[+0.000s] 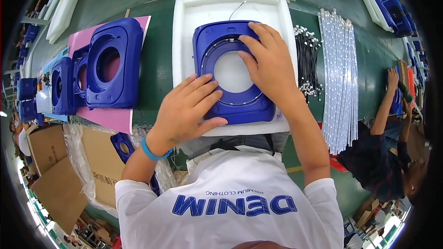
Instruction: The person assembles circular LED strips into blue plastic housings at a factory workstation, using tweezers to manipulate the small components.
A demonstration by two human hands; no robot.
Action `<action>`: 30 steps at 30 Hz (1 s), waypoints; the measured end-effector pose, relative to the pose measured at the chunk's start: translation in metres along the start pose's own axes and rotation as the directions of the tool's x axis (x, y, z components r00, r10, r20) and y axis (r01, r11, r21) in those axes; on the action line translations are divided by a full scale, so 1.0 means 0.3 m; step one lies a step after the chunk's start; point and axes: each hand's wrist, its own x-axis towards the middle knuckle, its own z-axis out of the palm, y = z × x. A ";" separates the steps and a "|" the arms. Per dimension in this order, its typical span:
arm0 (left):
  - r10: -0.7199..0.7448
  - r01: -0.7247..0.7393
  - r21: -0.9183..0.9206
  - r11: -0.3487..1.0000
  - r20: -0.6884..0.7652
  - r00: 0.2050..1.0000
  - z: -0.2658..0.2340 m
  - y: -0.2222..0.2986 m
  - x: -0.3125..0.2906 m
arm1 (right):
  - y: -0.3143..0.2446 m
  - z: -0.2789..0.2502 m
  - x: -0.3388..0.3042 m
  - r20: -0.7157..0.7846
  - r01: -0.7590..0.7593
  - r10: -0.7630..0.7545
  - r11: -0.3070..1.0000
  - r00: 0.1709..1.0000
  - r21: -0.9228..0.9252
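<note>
A blue plastic housing (235,114) with a large round opening lies in a white foam tray (181,41) in front of me. A light strip (221,45) with small pale spots runs along the inside of the ring. From the top edge of the housing a thin wire (238,10) sticks out. My left hand (188,110) lies on the lower left of the ring, its fingers stretched and apart. At the upper right my right hand (271,60) rests on the rim, index finger and thumb apart over the ring's inner edge. Its fingertips cover part of the strip.
Right of the tray lie a bundle of black cables with white connectors (308,60) and a stack of light strips (339,83). Several blue housings (122,90) stand on a pink sheet (108,121) at left. Cardboard boxes (99,166) sit lower left; a co-worker (376,159) works far right.
</note>
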 end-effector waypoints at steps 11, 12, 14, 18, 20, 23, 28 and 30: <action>-0.094 0.099 -0.101 0.990 0.049 0.994 0.054 0.058 -0.034 | 0.018 0.064 0.121 -0.015 -0.046 0.044 0.990 0.999 -0.136; -0.090 0.094 -0.100 0.991 0.048 0.995 0.065 0.063 -0.036 | 0.018 0.060 0.123 -0.019 -0.047 0.045 0.989 0.999 -0.139; -0.125 0.132 -0.197 0.972 0.044 0.991 0.081 0.074 -0.034 | 0.021 0.039 0.118 -0.014 -0.027 0.025 0.988 1.000 -0.154; -0.138 0.138 -0.188 0.972 0.011 0.990 0.022 0.052 -0.016 | 0.038 -0.073 0.076 -0.279 -0.243 0.377 0.877 0.883 0.414; -0.091 0.085 -0.122 0.989 -0.042 0.995 -0.053 -0.014 0.082 | 0.069 -0.137 -0.007 -0.296 -0.272 0.499 0.780 0.815 0.564; -0.020 0.033 0.081 0.996 -0.157 0.987 -0.111 -0.173 0.315 | 0.070 -0.122 -0.134 -0.200 -0.300 0.445 0.813 0.873 0.499; 0.186 -0.121 0.219 0.968 -0.308 0.933 -0.051 -0.584 0.770 | -0.037 -0.075 -0.213 0.112 -0.116 0.101 0.983 0.989 0.141; 0.134 -0.019 0.340 0.940 -0.318 0.938 0.072 -0.796 0.882 | -0.067 -0.055 -0.202 0.184 -0.057 0.061 0.998 0.981 -0.028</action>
